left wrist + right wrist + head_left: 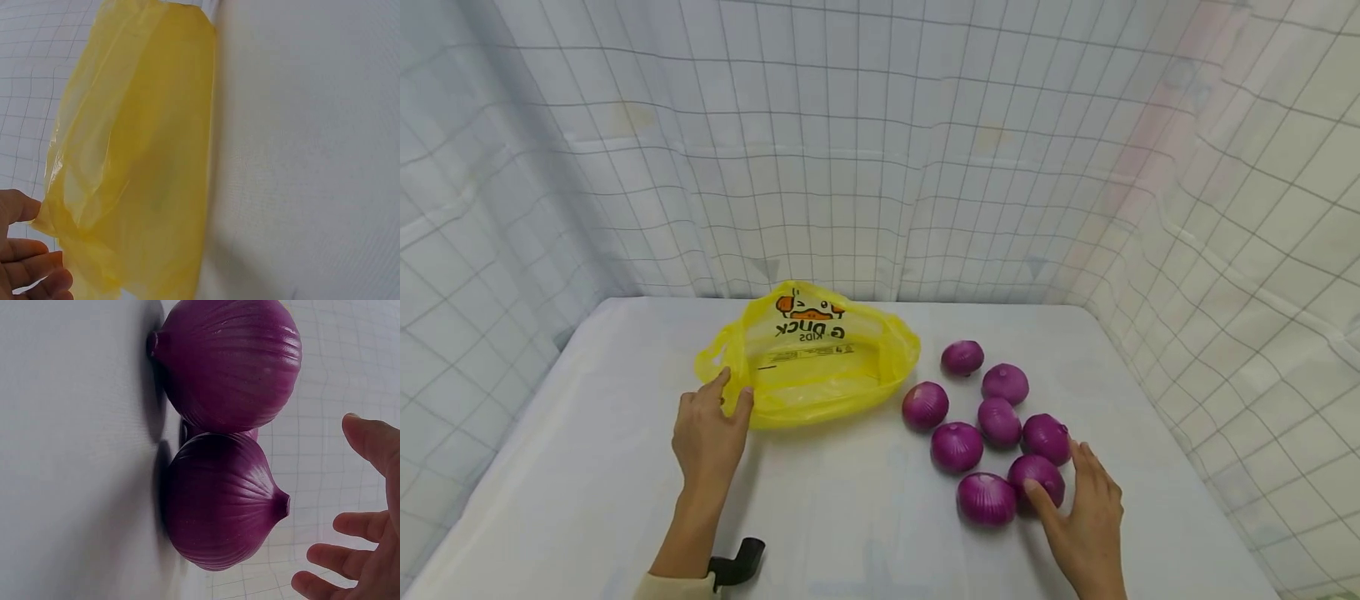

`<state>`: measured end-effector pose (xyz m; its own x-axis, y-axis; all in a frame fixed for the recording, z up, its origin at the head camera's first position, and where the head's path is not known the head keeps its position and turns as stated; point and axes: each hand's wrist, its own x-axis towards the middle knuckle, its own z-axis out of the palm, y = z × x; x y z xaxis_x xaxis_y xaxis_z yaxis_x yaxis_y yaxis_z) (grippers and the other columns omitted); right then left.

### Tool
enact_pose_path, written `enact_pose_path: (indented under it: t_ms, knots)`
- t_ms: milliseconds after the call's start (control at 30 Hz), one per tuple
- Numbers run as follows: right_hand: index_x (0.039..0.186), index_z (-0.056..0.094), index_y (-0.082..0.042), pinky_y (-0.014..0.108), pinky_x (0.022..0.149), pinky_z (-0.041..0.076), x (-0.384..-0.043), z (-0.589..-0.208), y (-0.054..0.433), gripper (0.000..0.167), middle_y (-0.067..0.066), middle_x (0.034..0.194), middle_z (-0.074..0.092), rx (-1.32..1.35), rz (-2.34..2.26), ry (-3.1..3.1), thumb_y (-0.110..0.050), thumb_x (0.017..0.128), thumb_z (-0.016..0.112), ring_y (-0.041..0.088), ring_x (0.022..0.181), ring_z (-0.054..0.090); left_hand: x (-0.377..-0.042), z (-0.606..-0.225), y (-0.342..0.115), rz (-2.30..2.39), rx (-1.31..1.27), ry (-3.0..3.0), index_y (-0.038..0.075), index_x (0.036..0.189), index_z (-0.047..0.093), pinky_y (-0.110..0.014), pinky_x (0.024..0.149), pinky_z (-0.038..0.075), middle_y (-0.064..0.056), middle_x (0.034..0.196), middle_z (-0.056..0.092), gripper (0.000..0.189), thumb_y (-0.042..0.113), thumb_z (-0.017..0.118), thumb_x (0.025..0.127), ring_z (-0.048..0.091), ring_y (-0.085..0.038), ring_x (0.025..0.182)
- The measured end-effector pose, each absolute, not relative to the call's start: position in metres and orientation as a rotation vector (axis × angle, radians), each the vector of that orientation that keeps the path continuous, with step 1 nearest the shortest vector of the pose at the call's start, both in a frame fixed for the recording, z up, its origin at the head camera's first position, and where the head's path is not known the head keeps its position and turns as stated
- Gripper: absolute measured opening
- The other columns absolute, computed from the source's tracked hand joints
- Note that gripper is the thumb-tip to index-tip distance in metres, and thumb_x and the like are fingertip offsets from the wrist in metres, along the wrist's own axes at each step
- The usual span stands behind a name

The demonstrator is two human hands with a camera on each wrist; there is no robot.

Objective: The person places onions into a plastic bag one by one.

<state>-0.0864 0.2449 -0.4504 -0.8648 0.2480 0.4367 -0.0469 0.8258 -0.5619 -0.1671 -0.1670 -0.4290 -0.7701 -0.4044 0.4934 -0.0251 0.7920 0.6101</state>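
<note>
A yellow plastic bag (820, 392) with a printed duck picture lies on the table, its mouth spread toward me. My left hand (707, 425) is at the bag's left side and pinches its rim; in the left wrist view the thumb (22, 206) presses on the bag's edge (53, 219). Several purple onions lie in a group to the right of the bag. Over the nearest right onion (1036, 482) my right hand (1086, 508) hovers with spread fingers. In the right wrist view, that hand (356, 531) stays apart from an onion (219, 500) with its stem end toward the palm.
Another onion (987, 500) lies against the one by my right hand, and one more (925, 407) sits close to the bag's right edge. A white cloth covers the table (850, 517). Grid-patterned curtains (820, 167) stand behind and on both sides.
</note>
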Motion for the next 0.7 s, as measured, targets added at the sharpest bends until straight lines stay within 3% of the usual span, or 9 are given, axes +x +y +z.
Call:
enact_pose_path:
  t_ms: [400, 700]
  knots:
    - [0.139, 0.039, 0.001, 0.059, 0.095, 0.029, -0.0807, -0.4555, 0.2436, 0.081, 0.029, 0.139, 0.043, -0.211, 0.814, -2.596, -0.024, 0.074, 0.079, 0.048, 0.120, 0.038, -0.1686, -0.4300, -0.1672, -0.805, 0.297, -2.375, 0.004, 0.126, 0.060, -0.032, 0.044, 0.038, -0.021, 0.085, 0.071, 0.043, 0.023, 0.062, 0.088, 0.062, -0.029, 0.060]
    - [0.142, 0.037, 0.000, 0.061, 0.094, 0.032, -0.0786, -0.4610, 0.2473, 0.081, 0.029, 0.137, 0.046, -0.292, 0.862, -2.728, -0.034, 0.078, 0.075, 0.048, 0.119, 0.039, -0.1688, -0.4308, -0.1658, -0.826, 0.296, -2.388, 0.003, 0.125, 0.060, -0.028, 0.036, 0.029, -0.021, 0.093, 0.072, 0.042, 0.023, 0.061, 0.088, 0.061, -0.026, 0.050]
